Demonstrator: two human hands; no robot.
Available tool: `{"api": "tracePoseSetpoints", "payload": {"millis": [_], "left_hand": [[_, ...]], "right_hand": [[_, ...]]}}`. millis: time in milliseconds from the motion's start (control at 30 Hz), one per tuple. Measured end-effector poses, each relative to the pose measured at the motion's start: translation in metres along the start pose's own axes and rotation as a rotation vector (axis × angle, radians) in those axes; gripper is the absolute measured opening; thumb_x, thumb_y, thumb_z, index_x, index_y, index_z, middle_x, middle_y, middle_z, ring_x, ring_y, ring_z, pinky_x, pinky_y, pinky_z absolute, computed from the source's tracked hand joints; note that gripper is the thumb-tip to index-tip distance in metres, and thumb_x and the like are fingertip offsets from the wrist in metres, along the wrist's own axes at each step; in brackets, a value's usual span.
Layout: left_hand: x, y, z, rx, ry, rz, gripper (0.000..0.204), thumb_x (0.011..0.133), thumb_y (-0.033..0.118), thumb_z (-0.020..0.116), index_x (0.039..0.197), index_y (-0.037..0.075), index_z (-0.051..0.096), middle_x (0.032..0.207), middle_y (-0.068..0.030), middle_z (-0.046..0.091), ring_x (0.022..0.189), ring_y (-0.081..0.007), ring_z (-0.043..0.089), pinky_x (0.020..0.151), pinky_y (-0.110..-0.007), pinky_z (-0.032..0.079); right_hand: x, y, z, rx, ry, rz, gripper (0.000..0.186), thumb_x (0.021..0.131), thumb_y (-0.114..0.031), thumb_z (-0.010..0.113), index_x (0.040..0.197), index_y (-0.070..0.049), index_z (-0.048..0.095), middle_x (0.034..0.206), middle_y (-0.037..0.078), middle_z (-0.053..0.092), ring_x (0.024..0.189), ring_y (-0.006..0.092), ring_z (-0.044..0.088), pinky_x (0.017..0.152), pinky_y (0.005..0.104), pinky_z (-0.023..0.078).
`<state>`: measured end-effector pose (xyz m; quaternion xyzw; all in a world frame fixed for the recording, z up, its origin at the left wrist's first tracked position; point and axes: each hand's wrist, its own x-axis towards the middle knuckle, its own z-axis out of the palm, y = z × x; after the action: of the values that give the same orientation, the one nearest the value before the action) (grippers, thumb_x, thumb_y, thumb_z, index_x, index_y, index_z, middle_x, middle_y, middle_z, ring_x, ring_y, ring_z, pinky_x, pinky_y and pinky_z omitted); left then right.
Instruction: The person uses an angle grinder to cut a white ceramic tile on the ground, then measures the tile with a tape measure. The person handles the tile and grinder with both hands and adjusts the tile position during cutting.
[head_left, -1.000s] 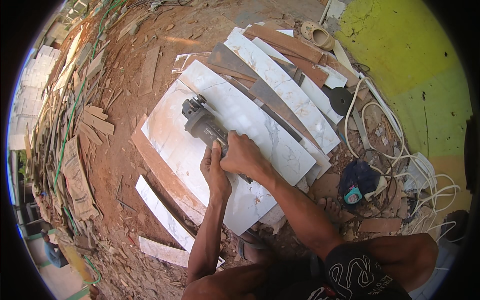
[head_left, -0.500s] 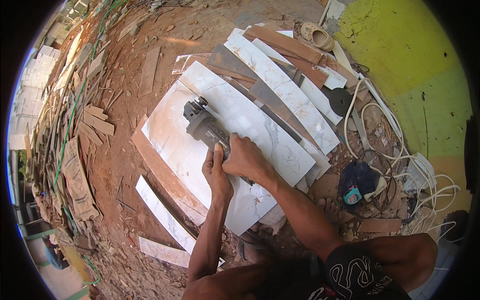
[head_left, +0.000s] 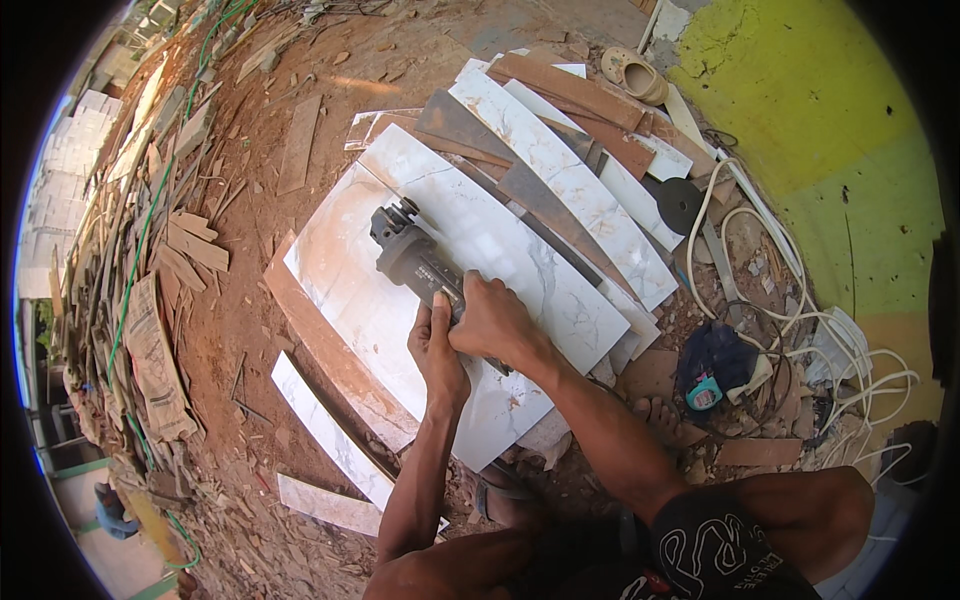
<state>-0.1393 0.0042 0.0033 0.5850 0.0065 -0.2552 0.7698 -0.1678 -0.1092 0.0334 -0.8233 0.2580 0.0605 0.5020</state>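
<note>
A dark grey angle grinder (head_left: 418,260) lies across a large white marble-patterned tile (head_left: 540,310), its head pointing away from me. My left hand (head_left: 436,350) grips the grinder's body from below left, thumb along its side. From the right, my right hand (head_left: 495,318) is closed round the same body, close against the left. A thin dark line runs across the tile from its far left edge to the grinder's head. Reddish dust coats the tile's left part. My hands hide the grinder's rear end.
Cut tile strips (head_left: 570,175) lie piled beyond the tile. A dark disc (head_left: 680,205), white cable (head_left: 790,250) and teal tape measure (head_left: 704,393) are to the right. Narrow offcuts (head_left: 330,430) lie near left. Wood scraps (head_left: 130,230) line the left side; a person (head_left: 115,512) is at lower left.
The grinder and both hands have shifted slightly toward me and to the right. The line behind the grinder's head looks darker. At lower left, the person has moved a little.
</note>
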Motion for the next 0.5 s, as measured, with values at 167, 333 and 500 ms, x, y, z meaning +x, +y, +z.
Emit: {"api": "tracePoseSetpoints", "payload": {"millis": [167,333,500], "left_hand": [[-0.002,-0.0003,0.0011,0.026,0.009,-0.015,0.038,0.108,0.03,0.053,0.13,0.0,0.059,0.106,-0.0051,0.068,0.089,-0.0088,0.064,0.08,-0.025,0.051],[-0.006,0.0035,0.0075,-0.008,0.003,-0.005,0.038,0.108,0.03,0.052,0.13,0.0,0.059,0.108,-0.0056,0.068,0.092,-0.0095,0.064,0.082,-0.026,0.052],[-0.0079,0.0027,0.008,-0.018,0.0,-0.009,0.038,0.108,0.029,0.053,0.131,-0.001,0.059,0.11,-0.0062,0.068,0.094,-0.0103,0.064,0.084,-0.026,0.052]], "right_hand": [[-0.0036,0.0008,-0.001,0.004,0.015,0.006,0.05,0.082,-0.029,0.071,0.106,0.012,0.054,0.098,0.038,0.067,0.1,0.0533,0.067,0.087,0.0532,0.056],[-0.0041,0.0027,-0.0004,0.012,0.007,0.01,0.049,0.081,-0.028,0.071,0.106,0.012,0.054,0.099,0.038,0.067,0.099,0.0532,0.067,0.086,0.0532,0.056],[-0.0065,0.0039,0.0002,0.007,0.024,0.004,0.049,0.081,-0.027,0.071,0.105,0.012,0.054,0.098,0.038,0.067,0.098,0.0539,0.067,0.086,0.0529,0.056]]}}
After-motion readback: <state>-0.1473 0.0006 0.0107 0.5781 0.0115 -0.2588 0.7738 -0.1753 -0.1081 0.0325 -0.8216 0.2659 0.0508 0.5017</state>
